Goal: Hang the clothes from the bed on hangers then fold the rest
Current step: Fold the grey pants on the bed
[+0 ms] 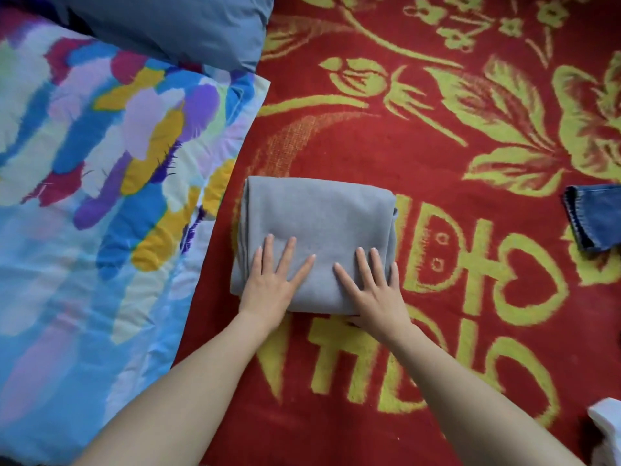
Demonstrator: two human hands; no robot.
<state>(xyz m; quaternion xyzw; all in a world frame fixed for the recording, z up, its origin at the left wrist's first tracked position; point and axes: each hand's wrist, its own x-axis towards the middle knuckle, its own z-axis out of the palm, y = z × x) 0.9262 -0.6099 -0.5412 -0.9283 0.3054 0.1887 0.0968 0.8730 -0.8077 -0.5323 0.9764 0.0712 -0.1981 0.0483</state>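
1. A folded grey garment lies on a red blanket with yellow flowers.
2. The left hand and right hand press flat on its near edge, fingers straight and spread, gripping nothing, probably smoothing the fold.
3. A colourful quilt and a blue pillow lie left.
4. Denim and something white lie right, well apart; nothing blocks the hands.

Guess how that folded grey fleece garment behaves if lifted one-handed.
Probably floppy: the folded grey fleece garment shows soft, rounded layered edges, so it likely sags and unfolds unless supported underneath. Unlikely to slide on the fuzzy red patterned blanket.
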